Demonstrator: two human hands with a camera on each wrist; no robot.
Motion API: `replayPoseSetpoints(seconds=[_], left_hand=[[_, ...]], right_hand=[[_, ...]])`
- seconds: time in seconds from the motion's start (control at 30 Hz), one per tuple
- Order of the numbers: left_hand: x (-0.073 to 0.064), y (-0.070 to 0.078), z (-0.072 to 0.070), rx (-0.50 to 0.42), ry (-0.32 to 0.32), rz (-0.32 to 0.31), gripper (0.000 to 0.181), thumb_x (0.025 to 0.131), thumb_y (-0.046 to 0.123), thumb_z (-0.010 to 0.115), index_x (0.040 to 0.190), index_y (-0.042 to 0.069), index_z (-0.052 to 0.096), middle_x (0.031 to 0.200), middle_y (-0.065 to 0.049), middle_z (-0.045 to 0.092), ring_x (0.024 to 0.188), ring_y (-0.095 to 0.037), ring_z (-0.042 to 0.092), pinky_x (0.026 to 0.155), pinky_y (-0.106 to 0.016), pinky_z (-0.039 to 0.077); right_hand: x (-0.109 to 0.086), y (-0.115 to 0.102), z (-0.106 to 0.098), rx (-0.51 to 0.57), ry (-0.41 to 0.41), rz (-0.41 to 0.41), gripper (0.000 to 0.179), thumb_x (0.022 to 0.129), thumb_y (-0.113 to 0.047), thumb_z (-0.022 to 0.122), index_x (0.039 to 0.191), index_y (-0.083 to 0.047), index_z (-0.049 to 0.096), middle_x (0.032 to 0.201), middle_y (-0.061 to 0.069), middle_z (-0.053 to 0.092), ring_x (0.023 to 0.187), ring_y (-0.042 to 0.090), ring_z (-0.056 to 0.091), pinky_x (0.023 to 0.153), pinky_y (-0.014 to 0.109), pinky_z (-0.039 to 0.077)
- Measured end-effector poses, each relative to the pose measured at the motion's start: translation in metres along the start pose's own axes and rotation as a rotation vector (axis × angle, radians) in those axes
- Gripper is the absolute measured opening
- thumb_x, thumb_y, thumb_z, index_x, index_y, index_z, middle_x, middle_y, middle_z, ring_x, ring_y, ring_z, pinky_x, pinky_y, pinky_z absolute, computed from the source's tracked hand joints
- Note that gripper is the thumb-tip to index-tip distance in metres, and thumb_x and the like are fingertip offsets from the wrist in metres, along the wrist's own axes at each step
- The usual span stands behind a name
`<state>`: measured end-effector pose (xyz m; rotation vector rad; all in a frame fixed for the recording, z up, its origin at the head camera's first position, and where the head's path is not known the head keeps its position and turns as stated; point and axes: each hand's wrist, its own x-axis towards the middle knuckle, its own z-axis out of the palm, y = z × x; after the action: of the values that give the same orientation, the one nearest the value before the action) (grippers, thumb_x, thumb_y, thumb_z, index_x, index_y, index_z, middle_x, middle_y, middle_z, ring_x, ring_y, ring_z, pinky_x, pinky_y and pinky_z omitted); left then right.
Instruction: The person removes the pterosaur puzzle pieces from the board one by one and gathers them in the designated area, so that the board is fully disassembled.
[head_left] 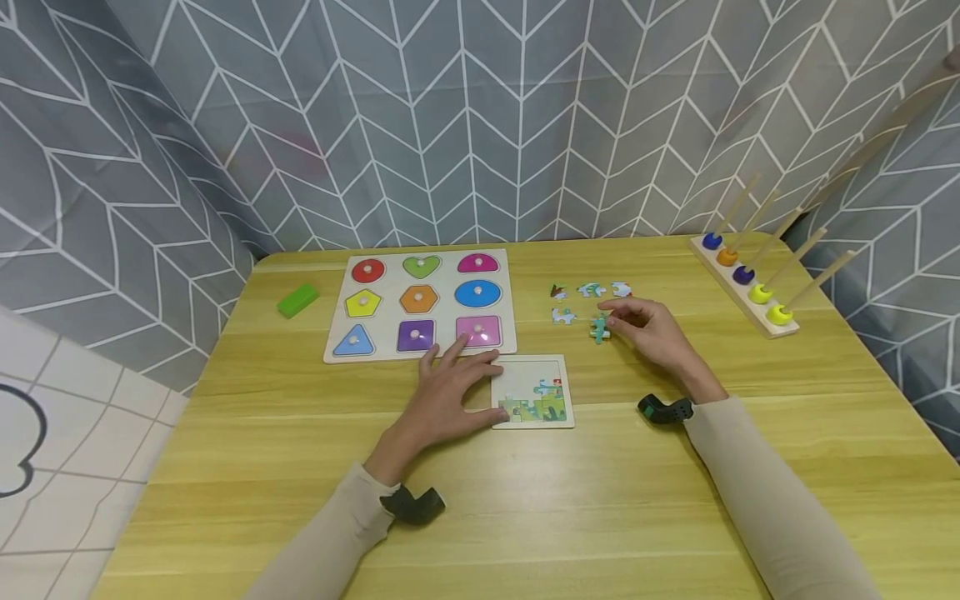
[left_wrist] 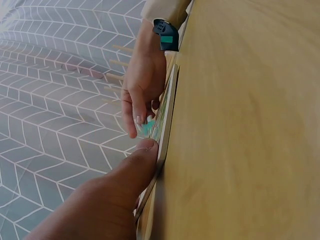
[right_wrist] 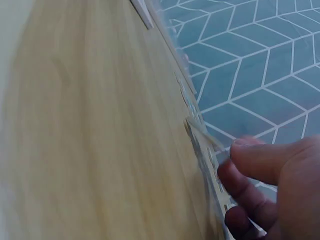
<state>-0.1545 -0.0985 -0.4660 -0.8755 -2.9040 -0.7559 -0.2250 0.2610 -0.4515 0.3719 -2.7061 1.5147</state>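
Observation:
My right hand pinches a teal-green puzzle piece between thumb and fingertips, right of the puzzle tray. In the left wrist view that hand appears beyond the tray, holding the teal piece. The tray has a pale wooden border, with several joined green pieces along its bottom. At the tray's left side rests my left hand, fingers spread and thumb on the lower left corner. Loose puzzle pieces lie beyond the tray, among them a pale blue one.
A knobbed shape board lies behind the left hand, nearly touching the tray. A green block sits at the far left. Toward the back right stands a peg stand with upright sticks and coloured rings. A patterned curtain hangs behind the table.

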Motion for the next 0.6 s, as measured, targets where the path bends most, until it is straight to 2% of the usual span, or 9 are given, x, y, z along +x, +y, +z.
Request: replayPoseSetpoints(seconds=[0.07, 0.13, 0.2, 0.27, 0.37, 0.47, 0.6], left_hand=[[0.0000, 0.0006, -0.0004, -0.001, -0.004, -0.003, 0.065, 0.083, 0.063, 0.072, 0.138, 0.029, 0.062, 0.157, 0.009, 0.050, 0.160, -0.031, 0.015, 0.122, -0.067, 0.008], [0.0000, 0.0008, -0.0006, -0.001, -0.005, -0.003, 0.065, 0.083, 0.063, 0.072, 0.138, 0.029, 0.062, 0.157, 0.008, 0.050, 0.160, -0.031, 0.015, 0.122, -0.067, 0.008], [-0.0002, 0.0005, -0.0004, -0.003, -0.002, -0.002, 0.065, 0.083, 0.062, 0.072, 0.138, 0.028, 0.063, 0.157, 0.008, 0.050, 0.160, -0.031, 0.016, 0.122, -0.067, 0.008], [-0.0006, 0.0003, -0.0004, -0.007, 0.002, 0.000, 0.065, 0.083, 0.062, 0.072, 0.137, 0.028, 0.063, 0.157, 0.008, 0.050, 0.160, -0.032, 0.016, 0.122, -0.067, 0.007], [-0.0009, -0.0003, -0.0003, -0.009, 0.002, -0.002, 0.065, 0.083, 0.063, 0.072, 0.137, 0.029, 0.063, 0.158, 0.009, 0.049, 0.160, -0.031, 0.016, 0.122, -0.067, 0.007], [-0.0008, 0.0002, -0.0006, -0.007, 0.001, -0.003, 0.065, 0.083, 0.063, 0.072, 0.137, 0.029, 0.063, 0.157, 0.009, 0.049, 0.160, -0.031, 0.016, 0.122, -0.067, 0.007], [-0.0010, 0.0016, -0.0012, -0.010, 0.004, 0.001, 0.064, 0.083, 0.062, 0.073, 0.137, 0.028, 0.063, 0.157, 0.008, 0.050, 0.159, -0.032, 0.017, 0.122, -0.068, 0.008]], right_hand=[[0.0008, 0.0019, 0.0006, -0.037, 0.015, 0.003, 0.033, 0.100, -0.013, 0.065, 0.132, -0.005, 0.067, 0.109, 0.021, 0.069, 0.089, 0.006, 0.061, 0.078, 0.015, 0.048], [0.0009, 0.0028, 0.0009, -0.086, 0.028, 0.004, 0.035, 0.099, -0.016, 0.067, 0.133, -0.006, 0.066, 0.113, 0.019, 0.068, 0.098, 0.013, 0.057, 0.086, 0.019, 0.043], [0.0008, 0.0033, 0.0006, -0.144, 0.030, 0.003, 0.036, 0.097, -0.019, 0.070, 0.130, -0.006, 0.067, 0.117, 0.019, 0.067, 0.106, 0.023, 0.051, 0.095, 0.032, 0.034], [0.0005, 0.0040, 0.0003, -0.213, 0.026, 0.001, 0.037, 0.093, -0.024, 0.076, 0.125, -0.007, 0.070, 0.120, 0.017, 0.066, 0.110, 0.029, 0.045, 0.095, 0.043, 0.026], [-0.0003, 0.0039, 0.0011, -0.308, 0.020, 0.002, 0.041, 0.084, -0.033, 0.084, 0.116, -0.008, 0.073, 0.121, 0.016, 0.064, 0.113, 0.034, 0.041, 0.092, 0.051, 0.020], [-0.0015, 0.0025, 0.0036, -0.338, 0.026, 0.008, 0.045, 0.080, -0.036, 0.087, 0.112, -0.008, 0.073, 0.121, 0.017, 0.062, 0.114, 0.036, 0.040, 0.094, 0.053, 0.019], [-0.0024, 0.0002, 0.0067, -0.344, 0.045, -0.003, 0.043, 0.081, -0.033, 0.086, 0.113, -0.007, 0.072, 0.118, 0.018, 0.062, 0.108, 0.036, 0.040, 0.093, 0.055, 0.018]])
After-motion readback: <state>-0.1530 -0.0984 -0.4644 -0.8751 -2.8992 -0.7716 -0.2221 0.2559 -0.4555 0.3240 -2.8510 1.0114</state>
